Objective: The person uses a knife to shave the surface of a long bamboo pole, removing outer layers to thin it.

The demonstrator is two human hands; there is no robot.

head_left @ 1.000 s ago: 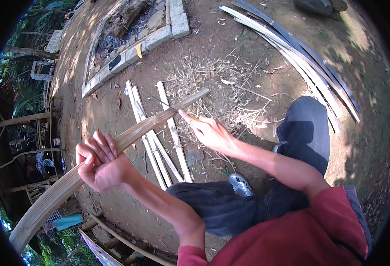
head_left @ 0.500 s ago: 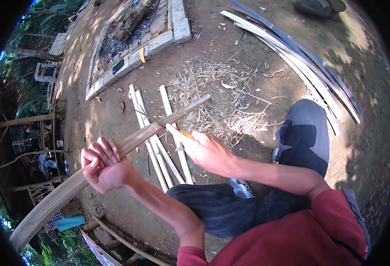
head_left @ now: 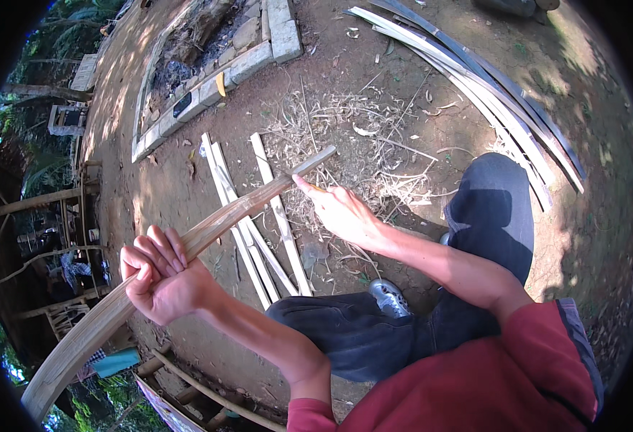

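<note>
My left hand (head_left: 162, 277) is closed around a long, flat bamboo strip (head_left: 237, 210). The strip runs from the lower left rim up to a grey tip near the middle. My right hand (head_left: 342, 212) rests against the strip close to that tip, index finger stretched along it. Its other fingers curl around a small tool of which only an orange-yellow bit shows. Under the strip, several pale split slats (head_left: 273, 216) lie on the dirt. Dry shavings (head_left: 345, 126) are scattered beside them. I sit with my dark-trousered legs (head_left: 489, 216) folded.
A bundle of long thin strips (head_left: 475, 79) lies at the upper right. A block-edged fire pit (head_left: 208, 86) with ash sits at the upper left. Wooden posts and frames (head_left: 50, 194) stand along the left rim. A grey shoe (head_left: 388, 295) shows between my legs.
My right hand slid back toward me along the strip, then returned outward near the tip. My left hand has kept its grip and dropped slightly.
</note>
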